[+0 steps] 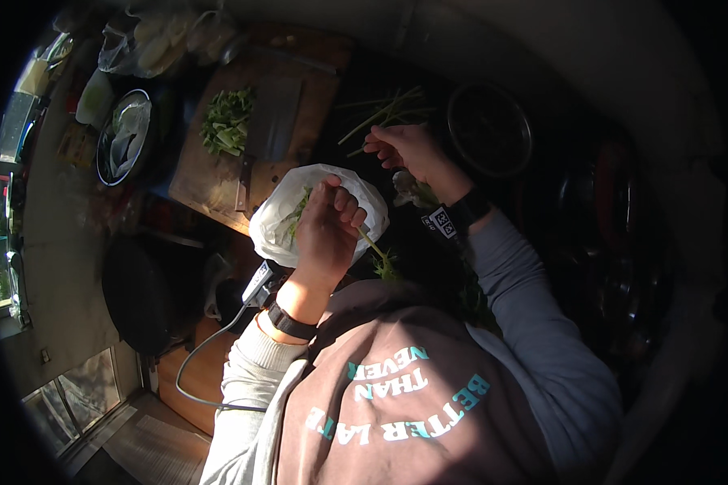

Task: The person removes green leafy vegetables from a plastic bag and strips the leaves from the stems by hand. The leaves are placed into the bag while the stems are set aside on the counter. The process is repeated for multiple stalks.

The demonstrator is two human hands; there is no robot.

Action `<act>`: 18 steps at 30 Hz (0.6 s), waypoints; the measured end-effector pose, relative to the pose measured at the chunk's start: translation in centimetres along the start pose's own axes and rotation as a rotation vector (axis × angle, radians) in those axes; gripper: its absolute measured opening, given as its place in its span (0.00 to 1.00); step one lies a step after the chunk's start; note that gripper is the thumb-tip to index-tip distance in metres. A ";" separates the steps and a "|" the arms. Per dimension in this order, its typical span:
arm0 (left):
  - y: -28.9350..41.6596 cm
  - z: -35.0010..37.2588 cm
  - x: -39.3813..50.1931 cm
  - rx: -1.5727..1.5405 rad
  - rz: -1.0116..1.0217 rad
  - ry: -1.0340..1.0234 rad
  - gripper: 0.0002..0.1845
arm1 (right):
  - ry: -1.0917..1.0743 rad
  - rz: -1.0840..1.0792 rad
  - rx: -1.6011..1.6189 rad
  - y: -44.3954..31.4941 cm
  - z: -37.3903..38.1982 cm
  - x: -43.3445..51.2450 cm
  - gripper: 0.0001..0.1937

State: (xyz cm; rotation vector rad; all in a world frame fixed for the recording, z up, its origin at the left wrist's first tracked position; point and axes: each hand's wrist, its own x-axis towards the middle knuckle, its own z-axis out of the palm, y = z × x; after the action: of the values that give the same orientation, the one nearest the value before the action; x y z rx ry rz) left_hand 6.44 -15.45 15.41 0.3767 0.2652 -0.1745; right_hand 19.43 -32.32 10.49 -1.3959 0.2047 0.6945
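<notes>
My left hand (330, 227) is curled around a thin green stalk (371, 240), whose leafy end (386, 265) points down toward my chest. The hand is above a bowl-like container lined with a white plastic bag (364, 188); some green leaves (297, 215) lie inside. To the right, my right hand (409, 151) has bent fingers beside several loose green stalks (388, 112) on the dark counter. One stalk passes by its fingertips, and I cannot tell whether they grip it. Below that hand sits a pale, leafy vegetable piece (407, 189), partly hidden by the wrist.
A wooden cutting board (197, 182) bears chopped greens (227, 124) and a cleaver (276, 118) with a wooden handle. Left of it stands a metal-rimmed basin (100, 163) with plastic in it. A dark round pan (490, 128) is at the right. A grey cable (185, 364) hangs by my left arm.
</notes>
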 end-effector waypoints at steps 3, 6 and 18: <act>0.6 0.5 0.9 -0.008 0.076 0.002 0.09 | -0.559 -0.010 -0.223 -0.7 1.3 -5.8 0.15; 1.0 1.2 1.7 0.006 0.130 -0.070 0.13 | -0.483 -0.038 -0.314 -1.0 3.2 -9.6 0.13; -0.8 1.7 -2.5 0.821 -0.080 -0.222 0.12 | -0.216 -0.287 -0.004 -3.0 2.9 -12.8 0.08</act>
State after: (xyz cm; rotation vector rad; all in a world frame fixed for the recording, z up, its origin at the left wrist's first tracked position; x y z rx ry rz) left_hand 4.27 -16.52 17.37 1.1532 -0.0254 -0.4019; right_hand 10.31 -33.78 20.25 -1.3100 -0.1649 0.6001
